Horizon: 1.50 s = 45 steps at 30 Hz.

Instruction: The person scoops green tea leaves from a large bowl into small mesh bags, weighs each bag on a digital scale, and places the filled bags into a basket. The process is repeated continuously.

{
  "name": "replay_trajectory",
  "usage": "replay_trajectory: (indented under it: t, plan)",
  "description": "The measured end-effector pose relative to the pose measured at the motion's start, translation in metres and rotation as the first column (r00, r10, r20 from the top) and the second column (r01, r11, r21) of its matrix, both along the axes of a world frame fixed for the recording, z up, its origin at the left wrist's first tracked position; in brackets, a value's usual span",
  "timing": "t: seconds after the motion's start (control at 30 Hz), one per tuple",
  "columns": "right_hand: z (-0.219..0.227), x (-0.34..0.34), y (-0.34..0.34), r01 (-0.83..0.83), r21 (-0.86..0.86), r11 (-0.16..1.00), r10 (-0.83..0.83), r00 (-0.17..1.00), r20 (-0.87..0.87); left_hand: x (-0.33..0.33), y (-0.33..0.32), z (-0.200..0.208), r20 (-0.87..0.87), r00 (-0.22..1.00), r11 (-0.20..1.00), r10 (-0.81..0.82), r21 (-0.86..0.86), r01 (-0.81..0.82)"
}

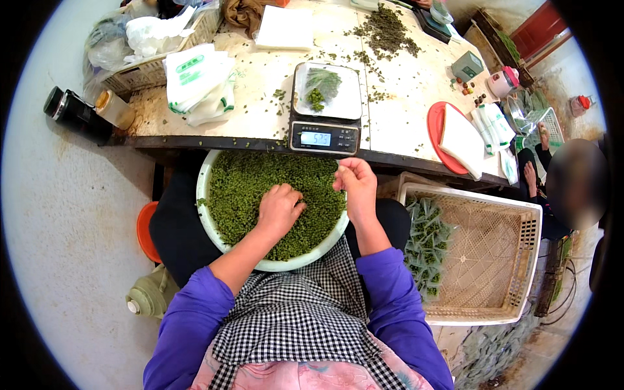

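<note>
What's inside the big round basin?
Small green berries fill the basin. The left hand is at their surface, and the right hand is over the right rim. The basin's floor and anything beneath the top berries are covered.

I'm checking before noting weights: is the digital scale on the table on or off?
On: the digital scale has its display lit pale blue, with digits showing.

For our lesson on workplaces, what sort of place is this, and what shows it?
Probably a small packing workroom: a digital scale with a plastic bag on it, a basin of small green pieces, and a crate holding filled bags.
</note>
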State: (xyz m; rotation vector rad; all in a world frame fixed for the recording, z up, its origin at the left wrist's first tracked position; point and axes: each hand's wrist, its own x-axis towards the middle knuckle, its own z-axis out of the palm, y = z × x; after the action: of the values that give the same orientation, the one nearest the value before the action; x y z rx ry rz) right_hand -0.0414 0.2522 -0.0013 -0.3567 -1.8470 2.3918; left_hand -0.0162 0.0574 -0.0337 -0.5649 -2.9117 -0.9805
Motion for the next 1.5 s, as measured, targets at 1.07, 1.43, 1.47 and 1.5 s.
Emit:
replay_trajectory:
  t: [1.07, 1.43, 1.47, 1.5]
  plan:
    - [0.029, -0.099, -0.038, 0.515, 0.855, -0.055, 0.061, 0.857, -0.512, -0.014, -0.01, 0.025, 0.082, 0.987, 0.905, 0.14, 0.393, -0.161]
    - [0.031, -0.109, -0.04, 0.441, 0.896, 0.055, 0.017, 0.897, -0.442, -0.111, 0.025, 0.072, -0.132, 0.989, 0.996, 0.074, 0.063, -0.066]
    - [0.032, -0.11, -0.041, 0.425, 0.9, 0.096, 0.01, 0.904, -0.428, -0.119, 0.027, 0.071, -0.137, 0.989, 0.998, 0.063, 0.002, -0.063]
    - [0.032, -0.111, -0.041, 0.409, 0.902, 0.137, 0.001, 0.911, -0.413, -0.127, 0.028, 0.069, -0.169, 0.985, 0.996, 0.036, -0.078, -0.05]
